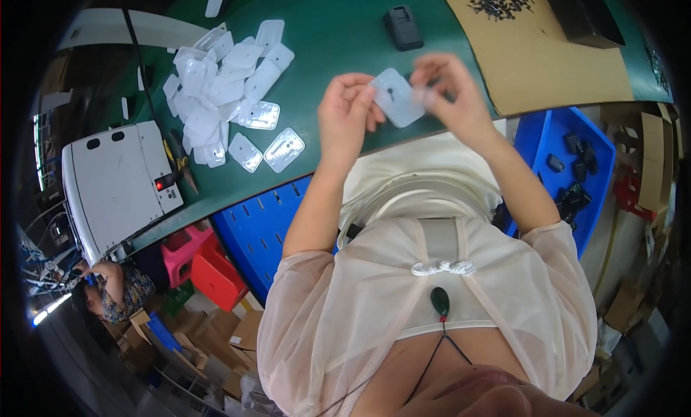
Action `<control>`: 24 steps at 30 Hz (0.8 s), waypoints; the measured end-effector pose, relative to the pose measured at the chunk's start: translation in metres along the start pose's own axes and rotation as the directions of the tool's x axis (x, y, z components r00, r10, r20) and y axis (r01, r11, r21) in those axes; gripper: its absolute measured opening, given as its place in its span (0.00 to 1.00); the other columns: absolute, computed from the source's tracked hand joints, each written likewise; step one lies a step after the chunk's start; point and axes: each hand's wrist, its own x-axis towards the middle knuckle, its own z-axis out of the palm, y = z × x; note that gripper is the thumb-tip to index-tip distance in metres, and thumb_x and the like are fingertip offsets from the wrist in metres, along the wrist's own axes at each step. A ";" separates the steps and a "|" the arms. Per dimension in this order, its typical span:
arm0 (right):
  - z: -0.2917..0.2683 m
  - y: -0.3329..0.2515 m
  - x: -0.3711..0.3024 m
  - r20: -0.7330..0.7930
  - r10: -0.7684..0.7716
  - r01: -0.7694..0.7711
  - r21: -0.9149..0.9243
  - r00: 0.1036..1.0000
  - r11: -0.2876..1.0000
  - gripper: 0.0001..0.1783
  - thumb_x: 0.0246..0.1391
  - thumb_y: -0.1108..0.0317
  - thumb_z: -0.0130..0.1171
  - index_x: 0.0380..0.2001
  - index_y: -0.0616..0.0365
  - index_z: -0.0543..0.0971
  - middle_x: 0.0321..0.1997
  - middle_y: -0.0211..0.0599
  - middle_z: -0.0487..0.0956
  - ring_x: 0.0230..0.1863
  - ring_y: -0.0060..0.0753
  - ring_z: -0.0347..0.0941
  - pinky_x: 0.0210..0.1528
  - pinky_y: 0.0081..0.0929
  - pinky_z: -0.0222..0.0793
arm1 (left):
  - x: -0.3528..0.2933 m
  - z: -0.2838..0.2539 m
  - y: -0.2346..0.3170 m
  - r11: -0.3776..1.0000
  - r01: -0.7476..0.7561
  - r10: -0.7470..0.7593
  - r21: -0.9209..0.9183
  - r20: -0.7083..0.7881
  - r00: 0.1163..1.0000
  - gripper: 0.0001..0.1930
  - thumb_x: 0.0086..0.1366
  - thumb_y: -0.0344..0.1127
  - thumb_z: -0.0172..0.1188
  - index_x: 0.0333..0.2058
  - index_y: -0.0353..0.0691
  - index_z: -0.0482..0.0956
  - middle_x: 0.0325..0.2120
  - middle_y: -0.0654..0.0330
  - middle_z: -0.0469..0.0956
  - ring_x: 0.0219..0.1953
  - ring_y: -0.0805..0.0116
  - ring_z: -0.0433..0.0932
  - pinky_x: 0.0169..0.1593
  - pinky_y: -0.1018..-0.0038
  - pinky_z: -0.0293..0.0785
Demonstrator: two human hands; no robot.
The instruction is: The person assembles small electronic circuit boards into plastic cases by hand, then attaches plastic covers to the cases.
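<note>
Between finger and thumb, my left hand (pixel 348 113) grips the left edge of a translucent white plastic plate (pixel 394 109) with rounded corners. The plate is tilted above the green table, and a small dark spot shows in its upper middle. At the plate's right edge is my right hand (pixel 455 97), its fingers bent and smeared by motion; whether it touches the plate or pinches something small is unclear. Beyond my hands a black plastic housing (pixel 403 28) lies on the table. Left of them is a loose heap of similar white plates (pixel 223 82).
Brown cardboard (pixel 525 71) at the right bears a pile of small black parts (pixel 500 1) and a black box (pixel 581 15). A blue bin (pixel 554 133) with black pieces stands below the table edge. Pliers (pixel 188 176) lie beside a grey machine (pixel 119 190). Another person (pixel 122 291) sits far left.
</note>
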 end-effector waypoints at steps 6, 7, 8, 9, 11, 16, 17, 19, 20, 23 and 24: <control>-0.017 0.003 0.074 0.367 -0.545 0.584 -0.755 0.754 0.300 0.21 0.40 0.80 0.53 0.42 0.56 0.73 0.45 0.36 0.72 0.48 0.41 0.67 0.49 0.32 0.64 | 0.017 -0.016 0.000 0.450 -0.361 0.310 0.817 0.236 0.921 0.08 0.61 0.29 0.51 0.38 0.37 0.76 0.25 0.57 0.76 0.26 0.62 0.75 0.31 0.71 0.70; -0.014 0.001 0.078 0.463 -0.459 0.623 -0.723 0.758 0.299 0.24 0.34 0.86 0.47 0.39 0.55 0.75 0.52 0.35 0.70 0.55 0.44 0.63 0.54 0.36 0.61 | 0.017 -0.013 0.002 0.393 -0.375 0.297 0.839 0.270 0.916 0.08 0.59 0.29 0.52 0.37 0.39 0.76 0.27 0.55 0.74 0.27 0.56 0.75 0.32 0.66 0.71; -0.015 0.002 0.081 0.464 -0.461 0.625 -0.722 0.756 0.298 0.24 0.34 0.86 0.47 0.39 0.55 0.75 0.52 0.35 0.70 0.55 0.44 0.63 0.54 0.36 0.61 | 0.018 -0.010 0.004 0.336 -0.391 0.281 0.857 0.305 0.910 0.08 0.57 0.30 0.53 0.35 0.41 0.77 0.28 0.53 0.73 0.29 0.50 0.74 0.33 0.62 0.71; -0.017 0.003 0.083 0.491 -0.378 0.606 -0.736 0.785 0.302 0.24 0.35 0.87 0.47 0.39 0.56 0.76 0.52 0.35 0.70 0.55 0.43 0.63 0.55 0.35 0.61 | 0.016 -0.009 0.006 0.336 -0.386 0.283 0.859 0.299 0.911 0.08 0.57 0.30 0.53 0.35 0.41 0.77 0.28 0.53 0.73 0.29 0.50 0.74 0.33 0.62 0.71; -0.023 0.002 0.083 0.516 -0.291 0.589 -0.750 0.806 0.302 0.23 0.35 0.87 0.47 0.38 0.56 0.76 0.52 0.35 0.70 0.55 0.42 0.63 0.55 0.34 0.60 | 0.010 -0.007 0.009 0.282 -0.358 0.215 0.890 0.304 0.928 0.11 0.57 0.33 0.56 0.40 0.41 0.75 0.32 0.54 0.70 0.32 0.52 0.74 0.34 0.63 0.71; -0.046 -0.007 0.064 0.340 -0.216 0.401 -0.719 0.915 0.568 0.18 0.42 0.80 0.55 0.41 0.58 0.74 0.49 0.38 0.70 0.52 0.43 0.64 0.54 0.31 0.61 | -0.018 -0.003 0.005 0.213 -0.354 0.299 0.911 0.284 0.911 0.25 0.53 0.36 0.61 0.50 0.39 0.67 0.35 0.54 0.69 0.42 0.54 0.69 0.41 0.64 0.67; -0.047 -0.008 0.057 0.343 -0.215 0.403 -0.718 0.914 0.568 0.18 0.42 0.80 0.55 0.41 0.58 0.74 0.49 0.38 0.70 0.52 0.43 0.64 0.54 0.31 0.61 | -0.022 -0.003 0.002 0.163 -0.365 0.322 0.917 0.300 0.898 0.29 0.50 0.35 0.63 0.51 0.38 0.64 0.36 0.55 0.69 0.44 0.54 0.67 0.43 0.64 0.66; -0.046 -0.013 0.039 0.248 -0.211 0.324 -0.653 0.945 0.684 0.20 0.44 0.73 0.60 0.44 0.57 0.72 0.40 0.40 0.74 0.43 0.45 0.70 0.46 0.33 0.65 | -0.025 -0.002 -0.001 0.205 -0.390 0.318 0.898 0.316 0.894 0.30 0.49 0.33 0.64 0.51 0.37 0.64 0.38 0.54 0.69 0.45 0.54 0.67 0.45 0.64 0.65; -0.043 -0.015 0.032 0.251 -0.210 0.325 -0.652 0.945 0.685 0.20 0.44 0.73 0.60 0.44 0.57 0.72 0.40 0.40 0.74 0.43 0.45 0.70 0.46 0.33 0.65 | -0.027 -0.003 -0.003 0.243 -0.412 0.314 0.878 0.330 0.890 0.30 0.47 0.30 0.64 0.51 0.37 0.64 0.40 0.54 0.70 0.46 0.55 0.66 0.46 0.64 0.63; -0.036 -0.019 0.012 0.210 -0.256 0.331 -0.553 0.944 0.765 0.20 0.42 0.70 0.62 0.43 0.59 0.73 0.39 0.40 0.73 0.42 0.43 0.69 0.44 0.32 0.65 | -0.023 -0.009 -0.009 0.312 -0.522 0.346 0.794 0.417 0.841 0.29 0.48 0.25 0.62 0.51 0.37 0.65 0.45 0.52 0.69 0.49 0.53 0.66 0.50 0.64 0.62; -0.034 -0.019 0.007 0.210 -0.256 0.331 -0.554 0.944 0.764 0.20 0.42 0.70 0.62 0.43 0.59 0.73 0.39 0.40 0.73 0.42 0.43 0.69 0.44 0.32 0.65 | -0.022 -0.010 -0.012 0.312 -0.522 0.347 0.793 0.417 0.840 0.29 0.48 0.25 0.62 0.51 0.37 0.65 0.45 0.52 0.69 0.49 0.53 0.66 0.50 0.64 0.62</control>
